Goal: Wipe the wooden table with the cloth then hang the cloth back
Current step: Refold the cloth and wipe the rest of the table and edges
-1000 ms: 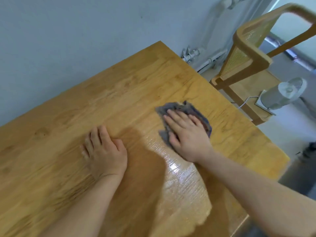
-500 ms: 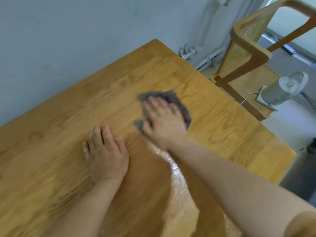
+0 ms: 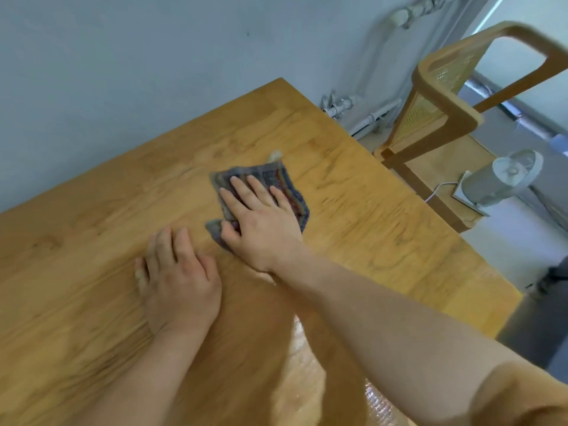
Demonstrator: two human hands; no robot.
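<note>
A grey-blue striped cloth lies flat near the middle of the wooden table. My right hand presses down on the cloth with fingers spread, covering most of it. A small pale tag sticks out at the cloth's far edge. My left hand rests palm down on the bare wood just left of the cloth and nearer to me, holding nothing. A wet sheen shows on the wood near my right forearm.
A grey wall runs along the table's far side. A wooden chair with a cane back stands past the table's right end. A small white fan sits on the chair's seat. Pipes run along the wall base.
My right hand has slid the cloth leftward and away from me across the table, closer to my left hand. My left hand has stayed in place.
</note>
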